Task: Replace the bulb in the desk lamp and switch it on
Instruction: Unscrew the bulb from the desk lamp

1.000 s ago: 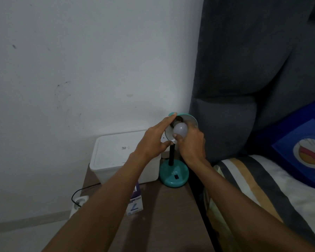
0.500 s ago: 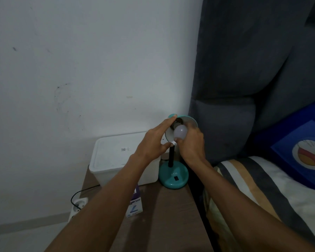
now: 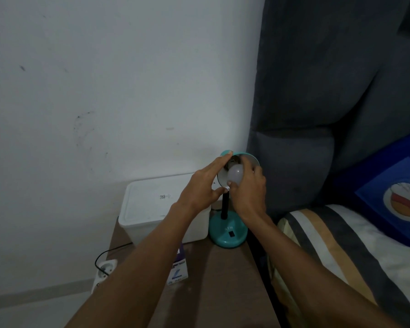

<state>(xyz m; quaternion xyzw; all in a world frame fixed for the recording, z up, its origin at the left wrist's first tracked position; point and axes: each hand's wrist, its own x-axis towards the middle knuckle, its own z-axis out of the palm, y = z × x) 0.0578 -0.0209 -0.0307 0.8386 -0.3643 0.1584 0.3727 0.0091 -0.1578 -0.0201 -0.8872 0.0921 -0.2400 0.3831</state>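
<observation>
While your left hand [image 3: 200,188] steadies the teal shade [image 3: 249,156] of the desk lamp [image 3: 228,234], forefinger laid along the shade's upper-left rim and thumb pressed under its lower edge, your right hand [image 3: 249,189] has the white bulb [image 3: 234,174] pinched at the shade's mouth. Right thumb sits on the bulb's lower side, the other fingers curl over the top & far side; can't tell how many touch it. The bulb's base end points into the shade, toward the dark socket behind it; can't tell if it's seated. Bulb is unlit.

The lamp's round base stands at the back-right corner of the brown bedside table [image 3: 223,280], black stem rising to the shade. Just left of the base, w/ a small gap, sits a white lidded box [image 3: 152,204]. Nearer you, a small purple & white carton [image 3: 179,268] stands on the table, partly hidden by your left forearm. A white power strip [image 3: 103,272] w/ a black cable lies on the floor left of the table. Striped bedding [image 3: 341,245] is at your right.
</observation>
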